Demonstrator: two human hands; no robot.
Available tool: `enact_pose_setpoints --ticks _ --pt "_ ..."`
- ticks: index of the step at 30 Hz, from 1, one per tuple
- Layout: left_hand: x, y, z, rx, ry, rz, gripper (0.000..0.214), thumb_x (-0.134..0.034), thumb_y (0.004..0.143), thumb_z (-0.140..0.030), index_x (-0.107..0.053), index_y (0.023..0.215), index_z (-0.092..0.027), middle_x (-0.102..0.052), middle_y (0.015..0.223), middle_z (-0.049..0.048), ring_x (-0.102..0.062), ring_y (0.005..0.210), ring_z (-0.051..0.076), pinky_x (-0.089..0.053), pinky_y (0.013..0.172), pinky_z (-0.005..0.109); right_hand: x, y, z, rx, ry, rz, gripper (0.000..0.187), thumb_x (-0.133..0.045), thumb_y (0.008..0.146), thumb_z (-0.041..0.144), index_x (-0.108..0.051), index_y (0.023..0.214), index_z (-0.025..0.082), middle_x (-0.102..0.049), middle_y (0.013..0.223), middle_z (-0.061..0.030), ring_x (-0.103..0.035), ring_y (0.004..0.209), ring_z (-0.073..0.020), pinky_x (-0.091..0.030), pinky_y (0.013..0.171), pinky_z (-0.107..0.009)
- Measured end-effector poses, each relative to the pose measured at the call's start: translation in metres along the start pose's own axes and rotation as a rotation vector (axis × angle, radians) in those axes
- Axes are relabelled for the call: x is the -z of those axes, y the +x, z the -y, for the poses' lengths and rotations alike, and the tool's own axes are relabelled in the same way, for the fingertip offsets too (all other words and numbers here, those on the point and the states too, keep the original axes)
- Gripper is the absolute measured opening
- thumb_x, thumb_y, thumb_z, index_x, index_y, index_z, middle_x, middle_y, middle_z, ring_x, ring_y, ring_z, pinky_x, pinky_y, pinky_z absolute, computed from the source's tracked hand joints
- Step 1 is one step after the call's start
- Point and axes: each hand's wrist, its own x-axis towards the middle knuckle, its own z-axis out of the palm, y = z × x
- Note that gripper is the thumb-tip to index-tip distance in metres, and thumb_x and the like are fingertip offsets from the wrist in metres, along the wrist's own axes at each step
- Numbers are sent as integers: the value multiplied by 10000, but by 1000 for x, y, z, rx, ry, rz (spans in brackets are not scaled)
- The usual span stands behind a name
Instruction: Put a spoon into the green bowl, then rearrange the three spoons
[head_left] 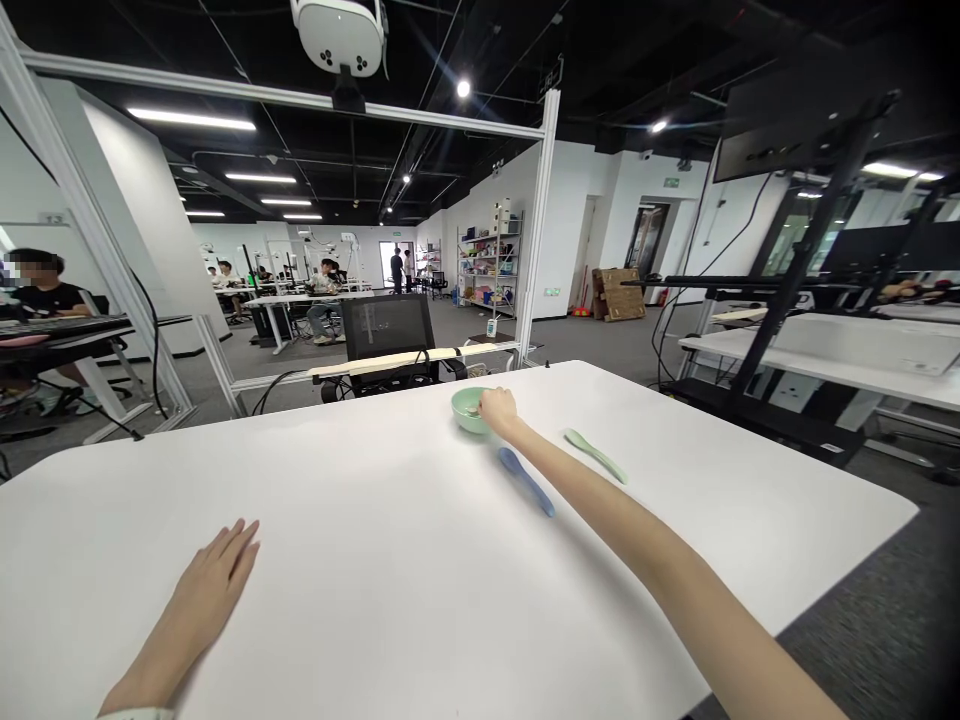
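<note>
1 bowl [466, 420], green, near the far edge of the white table [360, 560]. Right hand [498, 405] reaches out to its right side, arm nearly straight, probably because the bowl sits that far off. 2 spoons on the table: blue spoon [526, 482] on the near side of the bowl, green spoon [596, 457] further right. Forearm [622, 520] passes between them in view. Both handles point right and toward the wearer, likely handy for a right-hand pickup. Left hand [221, 570] rests palm down at left, well apart from everything, probably just parked.

Grip: right fingers curled in, narrow, at the bowl's rim; something pale [473, 409] shows inside, can't tell what, or whether it's held. Left fingers extended, slightly spread, holding 0 items.
</note>
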Motion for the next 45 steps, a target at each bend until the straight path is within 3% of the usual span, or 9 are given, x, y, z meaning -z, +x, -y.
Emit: enact_pose_setpoints --ticks 6,10,17,24,28,31,38,42,45 --pt "0 -1 1 15 -26 32 762 -258 972 -546 -653 1486 -145 -619 1608 164 -529 1541 348 -461 1246 537 -7 6 4 -22 2 10 330 -551 984 75 -819 1177 71 -803 1174 -262 -720 1197 -336 -469 985 -365" --pt "-1 0 1 21 -31 23 752 -267 971 -554 -663 1476 -163 -631 1599 163 -538 1532 345 -464 1243 539 -2 1 2 -21 23 -15 354 -502 1043 158 -822 1172 76 -794 1202 -263 -691 1242 -347 -465 1006 -387" --pt "-7 1 7 -25 -1 7 733 -282 973 -509 -660 1479 -137 -637 1586 182 -554 1518 360 -493 1213 539 10 -30 -44 -8 115 -117 440 -422 1101 231 -761 1351 105 -760 1345 -207 -663 1292 -314 -448 1048 -365" --pt "-11 3 9 -34 21 -9 749 -282 965 -505 -667 1466 -104 -627 1590 189 -547 1523 367 -485 1225 539 -42 -93 -107 92 264 -43 504 -382 1100 216 -642 1506 69 -669 1515 -192 -609 1420 -298 -418 1203 -386" --pt "-12 3 10 -24 22 -11 752 -276 970 -519 -664 1473 -116 -627 1594 171 -537 1532 365 -481 1230 543 -72 -116 -122 153 307 54 523 -377 1102 253 -640 1507 52 -584 1601 -221 -519 1531 -307 -371 1276 -418" --pt "-14 3 13 -36 15 -19 747 -282 973 -525 -664 1473 -123 -627 1594 172 -544 1526 363 -491 1222 541 -79 -120 -124 149 316 72 555 -351 1105 266 -614 1527 20 -542 1631 -239 -475 1564 -314 -341 1301 -432" --pt "-15 4 14 -22 14 -14 770 -262 973 -540 -659 1478 -114 -620 1602 163 -535 1535 358 -474 1240 532 -64 -106 -126 117 392 44 484 -416 1065 216 -700 1435 89 -652 1534 -203 -592 1453 -306 -412 1236 -428" --pt "-14 3 13 -36 22 -17 749 -290 960 -522 -671 1466 -123 -632 1590 153 -551 1521 361 -483 1231 537 -31 -76 -106 54 366 -97 462 -411 1069 203 -708 1405 92 -730 1406 -198 -661 1318 -279 -459 1156 -389" --pt "-12 2 11 -33 18 -21 750 -288 956 -511 -675 1460 -113 -636 1584 160 -565 1509 359 -486 1227 533 0 -44 -76 60 276 -73 427 -434 1073 193 -736 1353 79 -775 1293 -187 -698 1218 -246 -476 1067 -304"
